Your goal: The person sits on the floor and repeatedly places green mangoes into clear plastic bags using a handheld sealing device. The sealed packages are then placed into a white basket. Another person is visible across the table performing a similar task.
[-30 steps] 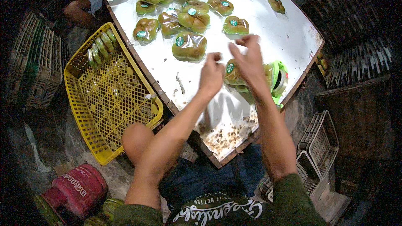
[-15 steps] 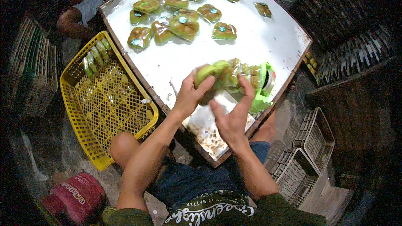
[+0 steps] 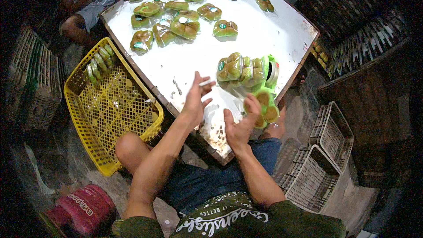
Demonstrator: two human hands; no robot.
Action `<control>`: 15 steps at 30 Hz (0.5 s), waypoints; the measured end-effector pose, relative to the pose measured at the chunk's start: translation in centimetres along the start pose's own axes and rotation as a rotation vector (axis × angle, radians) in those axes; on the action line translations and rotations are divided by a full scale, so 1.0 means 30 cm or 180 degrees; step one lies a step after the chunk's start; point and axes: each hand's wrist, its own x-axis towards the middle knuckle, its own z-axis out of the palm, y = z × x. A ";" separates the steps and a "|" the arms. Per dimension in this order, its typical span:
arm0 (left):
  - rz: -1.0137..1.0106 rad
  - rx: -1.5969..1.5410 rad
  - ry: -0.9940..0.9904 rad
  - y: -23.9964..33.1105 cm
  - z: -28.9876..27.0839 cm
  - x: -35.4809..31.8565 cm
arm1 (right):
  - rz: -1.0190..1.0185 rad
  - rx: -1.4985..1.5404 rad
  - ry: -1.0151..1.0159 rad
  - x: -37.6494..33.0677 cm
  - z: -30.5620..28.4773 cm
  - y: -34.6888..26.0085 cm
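My left hand (image 3: 194,101) is raised over the near part of the table with fingers apart. A thin white streak, which I cannot make out, shows by its fingertips. My right hand (image 3: 241,125) has its thumb and fingers spread; the fingertips overlap the left edge of a pack of green-and-brown buns in clear wrap (image 3: 266,102). Whether they touch it I cannot tell. This pack is tilted at the right table edge, against a bright green tape dispenser (image 3: 270,76). Just left of the dispenser, several wrapped bun packs (image 3: 230,68) stand in a row.
More wrapped buns (image 3: 185,27) lie across the far table (image 3: 264,31). A yellow crate (image 3: 83,132) at left holds several packs. Grey crates (image 3: 313,180) stand at right, a red gas cylinder (image 3: 83,209) at lower left. Another person (image 3: 88,0) sits at far left.
My hands have come apart and moved nearer to me, the left one letting go of a bun pack. A pack now shows tilted beside the dispenser. The view has shifted slightly.
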 end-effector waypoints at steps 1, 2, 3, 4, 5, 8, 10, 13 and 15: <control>-0.0223 0.0227 -0.0118 -0.042 -0.015 0.016 | 0.0560 -0.0147 0.0223 -0.045 -0.007 0.062; -0.0464 0.0450 -0.0245 -0.074 -0.008 0.019 | 0.1130 -0.0311 0.0447 -0.060 -0.022 0.095; -0.0560 0.0777 -0.0672 -0.114 -0.007 0.001 | 0.0872 -0.0829 0.0180 -0.070 -0.063 0.130; -0.0275 0.1054 -0.0994 -0.132 0.007 -0.027 | 0.0626 -0.1341 -0.0084 -0.059 -0.108 0.142; -0.0375 0.1164 -0.0997 -0.124 0.042 -0.051 | 0.0389 -0.1862 -0.0358 -0.059 -0.154 0.153; -0.0473 0.1263 -0.0967 -0.127 0.080 -0.055 | 0.0345 -0.1941 -0.0954 -0.025 -0.231 0.243; -0.0274 0.1375 -0.0897 -0.130 0.073 -0.032 | 0.0343 -0.2129 -0.1000 -0.027 -0.230 0.278; 0.0185 0.1457 -0.0523 -0.139 0.061 -0.005 | 0.0349 -0.1784 -0.0811 -0.044 -0.237 0.320; 0.0219 0.1372 -0.0188 -0.151 0.027 0.012 | 0.0735 -0.1725 -0.0958 -0.071 -0.258 0.276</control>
